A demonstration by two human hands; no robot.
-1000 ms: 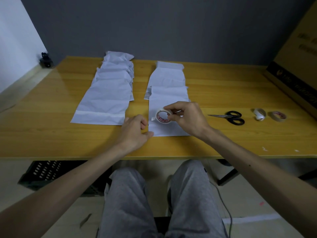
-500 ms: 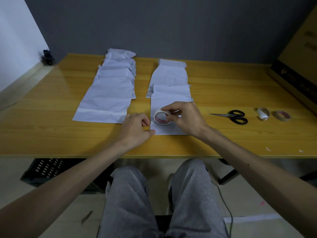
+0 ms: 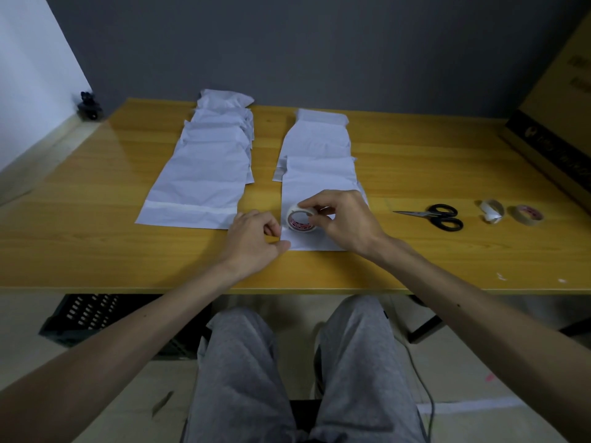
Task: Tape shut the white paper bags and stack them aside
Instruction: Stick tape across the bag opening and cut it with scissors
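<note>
Two rows of white paper bags lie on the wooden table (image 3: 96,244). The left row (image 3: 204,174) overlaps toward the back, and its nearest bag has a strip of tape across its front end. The right row (image 3: 316,155) ends in a near bag (image 3: 311,190) under my hands. My right hand (image 3: 343,220) grips a roll of white tape (image 3: 299,219) with a red-printed core, standing on that bag. My left hand (image 3: 256,239) rests at the bag's front left corner with curled fingers, its thumb on the paper; whether it pinches the tape end I cannot tell.
Black-handled scissors (image 3: 438,216) lie to the right of the bags, with two more tape rolls (image 3: 492,211) (image 3: 529,214) beyond them. A large cardboard box (image 3: 550,129) leans at the table's right end. A black crate (image 3: 83,314) sits under the table at left.
My left hand has slid right until it touches the near bag's corner beside the tape roll. My right hand keeps hold of the roll in about the same spot.
</note>
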